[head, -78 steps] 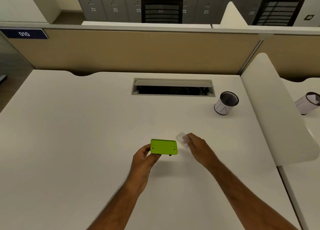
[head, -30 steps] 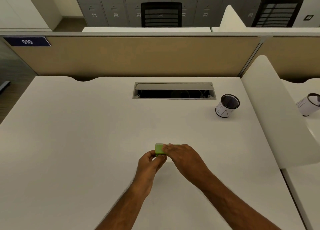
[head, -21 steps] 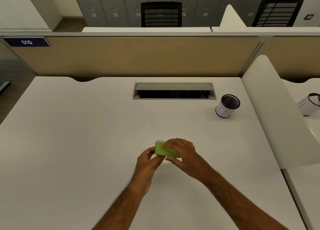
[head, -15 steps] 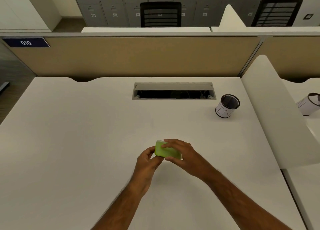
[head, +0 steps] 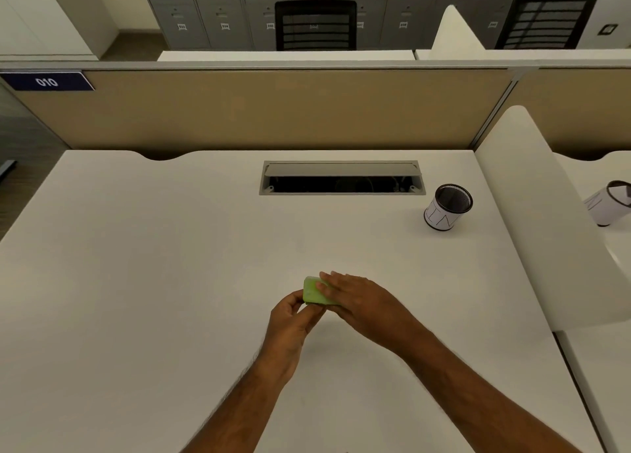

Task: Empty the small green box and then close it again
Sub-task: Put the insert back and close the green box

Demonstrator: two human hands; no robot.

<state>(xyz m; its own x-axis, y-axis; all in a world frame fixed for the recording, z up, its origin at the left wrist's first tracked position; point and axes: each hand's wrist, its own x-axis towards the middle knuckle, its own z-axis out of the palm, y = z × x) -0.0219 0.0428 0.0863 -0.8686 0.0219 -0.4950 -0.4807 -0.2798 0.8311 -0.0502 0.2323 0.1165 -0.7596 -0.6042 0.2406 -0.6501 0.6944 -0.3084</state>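
The small green box (head: 311, 291) is held just above the white desk (head: 170, 282), near its front middle. My left hand (head: 293, 319) pinches the box's left end from below with thumb and fingers. My right hand (head: 358, 302) lies flat over the top and right part of the box, fingers stretched across it, hiding most of it. A pale, see-through cover seems to lie on the box's top face. Whatever was inside the box is not visible.
A black mesh pen cup (head: 447, 207) with a white paper wrap stands at the right back. A cable slot (head: 341, 179) with an open flap sits in the desk's back middle. A white divider (head: 546, 234) bounds the right side; a tan partition (head: 273, 111) stands behind.
2.6 s ago my right hand held a clear lid beside the green box. It has since come onto the box and now covers its top; my left hand kept its hold.
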